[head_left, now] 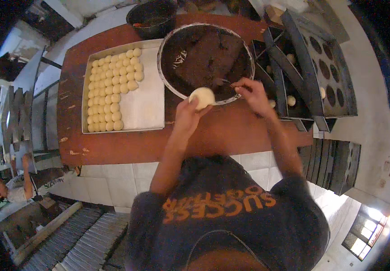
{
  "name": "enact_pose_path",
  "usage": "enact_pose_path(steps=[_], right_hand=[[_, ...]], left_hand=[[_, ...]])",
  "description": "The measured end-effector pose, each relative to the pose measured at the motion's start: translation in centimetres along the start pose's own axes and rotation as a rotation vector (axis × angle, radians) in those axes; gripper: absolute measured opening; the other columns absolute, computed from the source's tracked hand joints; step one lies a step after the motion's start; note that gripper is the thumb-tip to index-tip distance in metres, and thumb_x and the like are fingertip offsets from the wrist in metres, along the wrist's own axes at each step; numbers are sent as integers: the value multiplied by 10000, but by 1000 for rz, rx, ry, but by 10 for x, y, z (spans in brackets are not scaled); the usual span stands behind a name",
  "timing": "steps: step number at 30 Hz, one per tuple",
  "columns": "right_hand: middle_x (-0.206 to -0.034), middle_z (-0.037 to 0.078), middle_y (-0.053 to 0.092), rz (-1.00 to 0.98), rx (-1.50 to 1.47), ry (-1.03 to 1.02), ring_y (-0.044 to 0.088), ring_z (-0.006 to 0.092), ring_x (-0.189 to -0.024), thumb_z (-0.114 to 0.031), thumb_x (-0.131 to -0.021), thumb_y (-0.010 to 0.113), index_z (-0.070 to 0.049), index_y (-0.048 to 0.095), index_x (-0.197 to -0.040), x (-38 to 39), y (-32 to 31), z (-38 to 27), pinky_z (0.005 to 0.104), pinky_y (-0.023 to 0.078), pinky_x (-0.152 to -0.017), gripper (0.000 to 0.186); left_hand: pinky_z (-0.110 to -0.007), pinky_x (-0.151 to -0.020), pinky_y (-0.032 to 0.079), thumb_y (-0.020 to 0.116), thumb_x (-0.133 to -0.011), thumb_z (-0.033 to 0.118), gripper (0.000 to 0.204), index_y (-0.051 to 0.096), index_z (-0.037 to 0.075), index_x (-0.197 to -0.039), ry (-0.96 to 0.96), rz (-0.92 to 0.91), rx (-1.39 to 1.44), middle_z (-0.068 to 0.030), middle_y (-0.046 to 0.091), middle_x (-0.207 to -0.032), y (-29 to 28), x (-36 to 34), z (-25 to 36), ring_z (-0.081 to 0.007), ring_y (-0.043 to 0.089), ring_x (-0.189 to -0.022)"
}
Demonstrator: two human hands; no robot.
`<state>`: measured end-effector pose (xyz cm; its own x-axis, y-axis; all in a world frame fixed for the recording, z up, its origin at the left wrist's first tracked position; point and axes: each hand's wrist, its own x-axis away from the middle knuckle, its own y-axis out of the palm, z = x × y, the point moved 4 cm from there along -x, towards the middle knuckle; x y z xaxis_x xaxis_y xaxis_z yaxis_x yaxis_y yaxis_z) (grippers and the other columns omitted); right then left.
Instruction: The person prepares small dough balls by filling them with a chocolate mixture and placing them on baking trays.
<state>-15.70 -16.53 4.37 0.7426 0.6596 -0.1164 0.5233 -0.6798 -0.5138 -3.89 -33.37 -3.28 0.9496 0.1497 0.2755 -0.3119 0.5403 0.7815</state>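
Fingers of the left hand (188,116) cradle the dough (202,98); those of the right hand (254,95) grip a spoon (226,81) at the paste (206,56). Best scoop modestly, leaving dough edges clean.

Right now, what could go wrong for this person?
The dough might slip from the left hand's grip and fall into the bowl, whose rim is close by. The utensil in the right hand might spill some dark mix over that rim. At the right, the pans are stacked askew, so a bump could perhaps shift them.
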Motion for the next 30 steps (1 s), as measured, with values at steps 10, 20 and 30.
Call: enact_pose_path(steps=[10,20,30], right_hand=[[-840,142,566,76,243,-225,568,314,-778,23,-679,546,-30,584,-923,24,53,-3,353,473,-697,253],[-856,149,607,119,87,97,583,252,-796,-141,-746,569,-7,608,-919,24,69,9,340,456,-749,223],[-839,98,633,470,-80,-243,590,191,-827,-73,-707,655,-27,634,-910,104,8,-34,277,450,-748,209]], left_hand=[[-424,-888,446,406,-907,207,337,424,-42,-1133,157,234,242,-160,502,-1120,-20,-22,3,-283,506,-1038],[-414,-898,437,397,-892,229,373,424,-32,-1157,206,-6,150,-151,512,-1140,5,42,14,-281,504,-1054],[-366,-958,331,311,-919,385,498,317,36,-1274,149,-136,-147,-70,430,-1234,93,54,-73,-213,417,-1119]])
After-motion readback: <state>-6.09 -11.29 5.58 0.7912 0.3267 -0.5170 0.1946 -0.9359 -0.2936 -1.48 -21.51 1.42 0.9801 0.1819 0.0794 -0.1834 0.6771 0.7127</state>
